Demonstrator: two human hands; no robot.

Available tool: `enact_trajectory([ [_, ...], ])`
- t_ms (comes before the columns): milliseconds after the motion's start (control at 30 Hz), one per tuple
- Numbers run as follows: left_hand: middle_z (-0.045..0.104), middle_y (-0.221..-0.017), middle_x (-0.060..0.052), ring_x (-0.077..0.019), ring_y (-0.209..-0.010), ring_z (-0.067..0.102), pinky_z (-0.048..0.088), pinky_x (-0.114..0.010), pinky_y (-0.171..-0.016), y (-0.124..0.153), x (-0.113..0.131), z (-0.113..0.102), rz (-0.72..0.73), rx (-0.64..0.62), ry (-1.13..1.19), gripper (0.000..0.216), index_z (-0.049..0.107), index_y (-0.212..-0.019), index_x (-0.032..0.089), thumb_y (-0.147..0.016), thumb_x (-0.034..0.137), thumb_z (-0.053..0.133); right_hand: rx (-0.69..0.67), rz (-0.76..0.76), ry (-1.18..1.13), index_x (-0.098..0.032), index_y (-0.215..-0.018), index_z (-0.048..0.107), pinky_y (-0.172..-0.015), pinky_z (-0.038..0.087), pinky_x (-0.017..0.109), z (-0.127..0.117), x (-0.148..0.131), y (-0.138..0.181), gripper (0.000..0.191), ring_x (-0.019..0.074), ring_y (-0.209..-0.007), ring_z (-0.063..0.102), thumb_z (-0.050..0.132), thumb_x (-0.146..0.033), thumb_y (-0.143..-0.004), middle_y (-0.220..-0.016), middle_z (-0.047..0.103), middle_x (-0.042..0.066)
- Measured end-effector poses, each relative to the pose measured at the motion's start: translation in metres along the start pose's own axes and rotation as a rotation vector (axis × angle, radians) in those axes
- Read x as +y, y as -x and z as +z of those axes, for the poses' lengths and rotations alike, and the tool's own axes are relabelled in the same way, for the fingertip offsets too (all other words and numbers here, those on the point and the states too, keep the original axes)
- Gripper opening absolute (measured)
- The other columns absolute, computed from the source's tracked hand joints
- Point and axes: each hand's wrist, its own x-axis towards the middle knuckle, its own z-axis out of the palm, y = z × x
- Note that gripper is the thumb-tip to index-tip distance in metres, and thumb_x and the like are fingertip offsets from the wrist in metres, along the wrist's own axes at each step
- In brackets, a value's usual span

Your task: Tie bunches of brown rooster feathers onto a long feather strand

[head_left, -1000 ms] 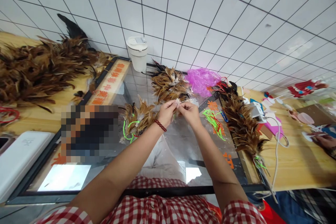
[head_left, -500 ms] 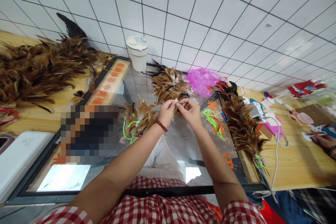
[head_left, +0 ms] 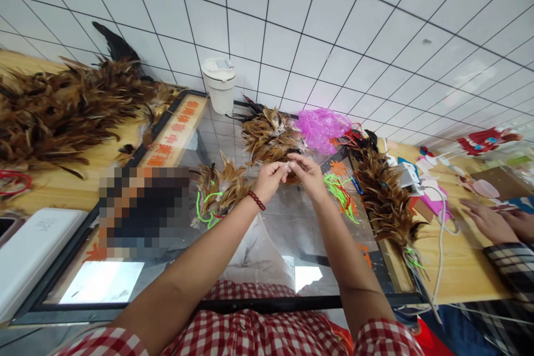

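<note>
"How do the hands stand?"
"The left hand (head_left: pixel 270 179) and the right hand (head_left: pixel 307 177) meet over the glass table (head_left: pixel 287 228), thumbs and forefingers drawn together at the tips. A pale speck shows there, too small for me to tell whether either is gripping it."

"And the feathers?"
"The brown bunch (head_left: pixel 269 132) lies just beyond the fingers, at the back of the glass. I can't tell if they touch it. A smaller bunch (head_left: pixel 225 182) lies beside the left wrist, with green string (head_left: pixel 197 204) looped over its near side."

"What's on the left wrist?"
"A bracelet (head_left: pixel 256 200) of dark red beads."

"To the right?"
"Green and red cords (head_left: pixel 342 196) near the right forearm, a blue pen (head_left: pixel 356 185) beside them, then a long feather strand (head_left: pixel 384 194) along the table's right edge."

"Behind?"
"A purple bag (head_left: pixel 323 129) next to the brown bunch, and a lidded white cup (head_left: pixel 219 88) upright near the wall."

"Anything on the far left?"
"A big feather heap (head_left: pixel 54 117) on wood, with a white box (head_left: pixel 39 256) nearer."

"Anyone else?"
"At the right edge, a co-worker's hands (head_left: pixel 490 222) over the wooden table (head_left: pixel 459 272), below a plaid sleeve (head_left: pixel 511 267)."

"Below?"

"No, sorry: beyond the sleeve."
</note>
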Motion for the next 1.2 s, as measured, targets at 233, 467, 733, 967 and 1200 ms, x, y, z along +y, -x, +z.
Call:
enact_trajectory([
  [233, 0.052, -0.058, 0.001, -0.0098, -0.057, 0.047, 0.039, -0.025, -0.061, 0.003, -0.002, 0.002, -0.062, -0.180, 0.070, 0.040, 0.054, -0.060, 0.016, -0.080, 0.050, 0.059, -0.041, 0.016, 0.032, -0.020, -0.075, 0.058, -0.059, 0.049, 0.026, -0.003, -0.005, 0.002, 0.030, 0.0106, -0.057, 0.054, 0.060, -0.050, -0.082, -0.071, 0.056, -0.002],
  [467, 0.048, -0.050, 0.003, -0.0082, -0.051, 0.041, 0.033, -0.023, -0.055, -0.003, -0.008, -0.001, -0.038, -0.026, 0.035, 0.034, 0.063, -0.067, 0.015, -0.076, 0.048, 0.065, 0.114, -0.220, 0.298, -0.021, -0.092, 0.068, -0.081, 0.050, 0.031, -0.002, -0.005, 0.002, 0.019, 0.0157, -0.085, 0.060, 0.056, -0.034, -0.088, -0.088, 0.064, 0.004],
  [733, 0.047, -0.049, 0.003, -0.0082, -0.050, 0.041, 0.032, -0.023, -0.054, -0.003, -0.008, 0.000, -0.016, 0.041, 0.101, 0.033, 0.064, -0.067, 0.015, -0.074, 0.047, 0.067, -0.070, -0.512, 0.511, -0.029, -0.121, 0.064, -0.088, 0.049, 0.033, -0.005, 0.000, 0.006, 0.038, 0.0150, -0.100, 0.060, 0.041, -0.018, -0.093, -0.108, 0.063, 0.007],
  [967, 0.046, -0.049, 0.003, -0.0082, -0.050, 0.040, 0.031, -0.023, -0.054, -0.002, -0.005, 0.000, -0.025, 0.040, 0.113, 0.032, 0.064, -0.068, 0.014, -0.074, 0.046, 0.066, -0.093, -0.384, 0.378, -0.028, -0.121, 0.065, -0.097, 0.046, 0.037, -0.010, 0.003, 0.002, 0.033, 0.0178, -0.109, 0.059, 0.047, -0.030, -0.093, -0.115, 0.064, 0.007],
  [1200, 0.046, -0.050, 0.003, -0.0083, -0.051, 0.039, 0.031, -0.024, -0.055, -0.001, -0.001, -0.001, -0.067, -0.054, 0.136, 0.035, 0.060, -0.063, 0.015, -0.074, 0.048, 0.067, -0.117, -0.373, 0.295, -0.028, -0.118, 0.067, -0.099, 0.045, 0.039, -0.009, -0.004, 0.004, 0.031, 0.0189, -0.109, 0.059, 0.050, -0.036, -0.093, -0.113, 0.063, 0.008],
])
